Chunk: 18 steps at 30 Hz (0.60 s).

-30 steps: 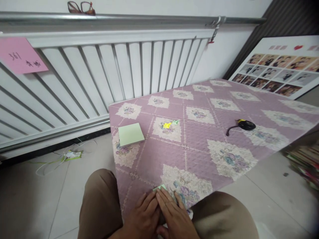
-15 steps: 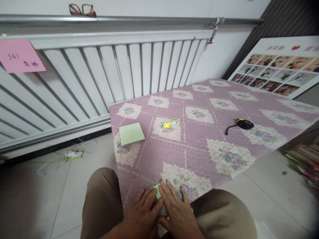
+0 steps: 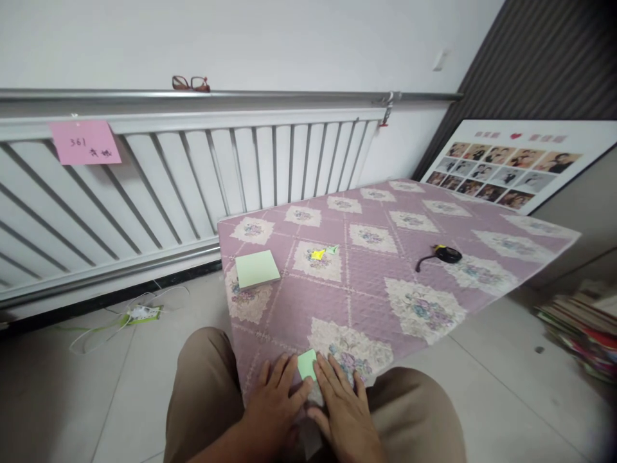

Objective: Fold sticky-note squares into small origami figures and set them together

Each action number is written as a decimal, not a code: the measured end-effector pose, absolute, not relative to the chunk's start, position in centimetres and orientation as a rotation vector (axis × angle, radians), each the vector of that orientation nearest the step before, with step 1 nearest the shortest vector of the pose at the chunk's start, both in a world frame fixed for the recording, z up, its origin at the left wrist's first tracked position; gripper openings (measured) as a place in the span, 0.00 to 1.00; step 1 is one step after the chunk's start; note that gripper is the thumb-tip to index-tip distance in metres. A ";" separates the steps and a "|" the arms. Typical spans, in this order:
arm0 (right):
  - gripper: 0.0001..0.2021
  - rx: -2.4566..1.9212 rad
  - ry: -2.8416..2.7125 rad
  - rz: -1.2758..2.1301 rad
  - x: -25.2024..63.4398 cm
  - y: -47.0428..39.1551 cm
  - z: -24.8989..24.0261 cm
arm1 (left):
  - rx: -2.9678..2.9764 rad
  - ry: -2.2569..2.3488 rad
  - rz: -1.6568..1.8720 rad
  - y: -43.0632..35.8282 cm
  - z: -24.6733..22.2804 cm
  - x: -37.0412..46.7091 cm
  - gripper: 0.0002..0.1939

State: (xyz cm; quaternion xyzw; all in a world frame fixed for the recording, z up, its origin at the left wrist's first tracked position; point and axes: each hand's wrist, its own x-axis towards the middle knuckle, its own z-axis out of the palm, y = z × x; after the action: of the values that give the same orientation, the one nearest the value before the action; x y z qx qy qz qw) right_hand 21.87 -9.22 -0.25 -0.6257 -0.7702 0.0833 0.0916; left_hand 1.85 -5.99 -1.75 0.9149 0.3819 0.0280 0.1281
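A small folded piece of light green paper lies on the purple flowered tablecloth at the near edge. My left hand rests at its left, fingers stretched out, with the thumb at the paper's lower edge. My right hand lies flat on the other side, its fingertips touching the paper's right edge. Farther up the table is a pad of light green paper. Beside it sit a small yellow folded paper piece and a small green folded paper piece.
A black and yellow object with a cord or strap lies to the right on the table. Behind stands a white radiator with glasses on its pipe. A photo board leans at the far right. A power strip is on the floor.
The view has tilted up slightly. My hands have moved a little apart, and more of the green paper between them now shows.
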 end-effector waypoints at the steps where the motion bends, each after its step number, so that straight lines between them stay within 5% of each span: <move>1: 0.27 -1.863 -2.255 0.261 21.8 -9.0 0.2 | 2.656 1.110 0.077 -6.0 -1.6 1.9 0.42; 5: 0.15 -1.843 -2.081 0.229 21.5 -7.4 1.9 | 2.648 1.125 0.027 -6.0 -1.1 1.9 0.46; 12: 0.16 -1.871 -1.956 0.177 20.9 -5.8 2.4 | 2.602 1.092 0.039 -5.8 -0.2 1.5 0.48; 15: 0.15 -1.860 -1.925 0.207 21.1 -5.8 1.8 | 2.572 1.121 0.165 -5.3 0.5 1.7 0.41; 18: 0.15 -1.852 -1.901 0.253 21.2 -5.8 1.3 | 2.449 1.243 0.320 -4.0 1.3 2.4 0.22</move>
State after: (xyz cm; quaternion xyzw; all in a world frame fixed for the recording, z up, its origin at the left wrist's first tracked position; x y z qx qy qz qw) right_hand 21.24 -5.76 1.29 -0.6751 -0.6931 0.0921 0.2354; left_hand 2.40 -3.96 1.30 0.8701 0.4417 0.1136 0.1869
